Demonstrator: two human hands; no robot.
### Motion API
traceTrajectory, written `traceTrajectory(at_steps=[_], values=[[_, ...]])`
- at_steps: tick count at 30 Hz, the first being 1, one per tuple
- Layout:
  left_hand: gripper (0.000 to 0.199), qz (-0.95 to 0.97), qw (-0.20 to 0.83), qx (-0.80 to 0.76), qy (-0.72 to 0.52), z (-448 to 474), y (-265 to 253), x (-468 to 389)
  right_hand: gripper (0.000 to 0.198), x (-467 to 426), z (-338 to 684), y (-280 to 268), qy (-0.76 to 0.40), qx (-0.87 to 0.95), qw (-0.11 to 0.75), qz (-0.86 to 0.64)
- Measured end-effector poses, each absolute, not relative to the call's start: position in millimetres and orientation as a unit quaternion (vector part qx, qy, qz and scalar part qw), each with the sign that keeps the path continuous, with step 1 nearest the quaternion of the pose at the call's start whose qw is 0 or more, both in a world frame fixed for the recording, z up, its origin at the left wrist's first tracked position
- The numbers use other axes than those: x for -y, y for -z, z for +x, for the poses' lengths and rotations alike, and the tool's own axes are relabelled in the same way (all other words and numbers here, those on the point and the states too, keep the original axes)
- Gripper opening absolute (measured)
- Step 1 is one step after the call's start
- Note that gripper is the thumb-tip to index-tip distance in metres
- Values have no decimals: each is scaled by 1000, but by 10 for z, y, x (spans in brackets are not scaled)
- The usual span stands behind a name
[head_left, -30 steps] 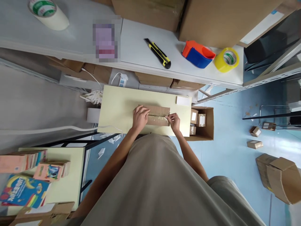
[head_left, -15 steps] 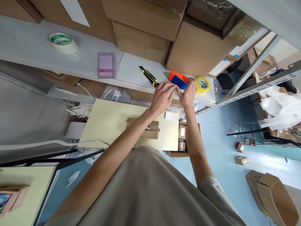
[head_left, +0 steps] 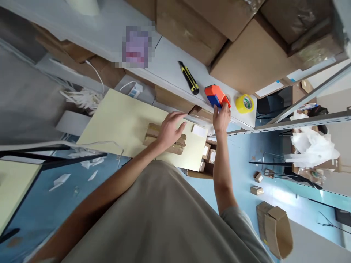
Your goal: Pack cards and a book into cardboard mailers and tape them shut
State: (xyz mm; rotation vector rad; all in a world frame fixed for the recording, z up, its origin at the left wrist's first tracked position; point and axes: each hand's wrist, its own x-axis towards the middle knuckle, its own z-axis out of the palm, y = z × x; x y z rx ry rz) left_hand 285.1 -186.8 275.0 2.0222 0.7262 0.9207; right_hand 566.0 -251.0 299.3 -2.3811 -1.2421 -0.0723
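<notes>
My right hand (head_left: 221, 120) is closed round the near end of an orange and blue tape dispenser (head_left: 214, 98) at the shelf's front edge. My left hand (head_left: 170, 130) is open, fingers stretched out with the thumb apart. It hangs over a brown cardboard piece with tape on it (head_left: 178, 148) on the pale yellow table (head_left: 115, 120), partly covering it; whether they touch I cannot tell. A black and yellow utility knife (head_left: 189, 78) lies on the shelf left of the dispenser. To the dispenser's right sits a yellow roll of tape (head_left: 244, 103).
Cardboard boxes (head_left: 244, 58) stand stacked along the back of the grey shelf (head_left: 168, 60). A metal shelf post (head_left: 296, 122) crosses at the right. Below the table's right end is an open carton (head_left: 201, 174) of small boxes. A white label (head_left: 199, 130) lies on the table.
My hands, close together before, have parted. The left has moved down and left towards the cardboard piece. The right now grips the dispenser, which has turned. The whole view has tilted.
</notes>
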Motion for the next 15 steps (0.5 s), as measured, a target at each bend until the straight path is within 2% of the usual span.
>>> traceTrajectory(at_steps=[4,8,12,15], values=[[31,736,487,-292,-369,2495,-2630,2055,55,2919,4764,-3013,-54,450,340,-824],[27,694,537,-301,-373,2197,-2662,2146,54,3118,3936,-2971,-204,471,427,-745],[26,688,540,-308,-375,1845,-2676,2138,57,3068,3432,-2977,-290,452,458,-709],[24,701,542,-305,-350,1591,-2636,2055,63,2975,3243,-3007,-316,442,429,-722]])
